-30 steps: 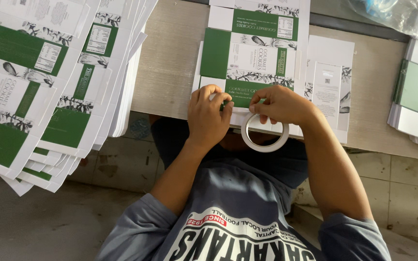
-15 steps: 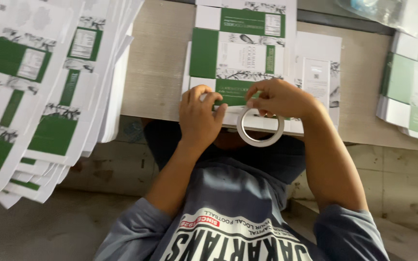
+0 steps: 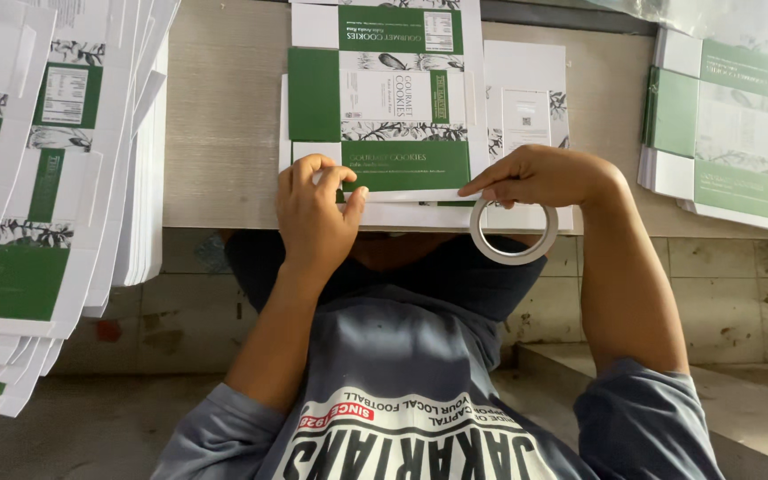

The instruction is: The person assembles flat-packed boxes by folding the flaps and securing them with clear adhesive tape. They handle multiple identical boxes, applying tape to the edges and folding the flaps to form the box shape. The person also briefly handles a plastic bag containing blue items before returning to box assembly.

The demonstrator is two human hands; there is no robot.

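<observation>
A pale wooden table (image 3: 224,133) fills the far half of the view, its near edge running above a tiled wall. On the left, a big fanned stack of flat green-and-white carton blanks (image 3: 55,178) overhangs the table edge and crowds that side. On the far right lies a smaller pile of folded cartons (image 3: 731,142), partly under clear plastic. In the middle, 1 unfolded green-and-white carton (image 3: 384,107) lies flat on top of other white sheets, its near edge close to the table edge. The left hand (image 3: 313,218) presses on the carton's near left corner, fingers curled down onto the card, holding nothing else. The right hand (image 3: 548,178) touches the near right edge with its forefinger stretched along it, while its other fingers loosely hook a white roll of tape (image 3: 515,233) that hangs just off the table edge, near the person's grey shirt.
</observation>
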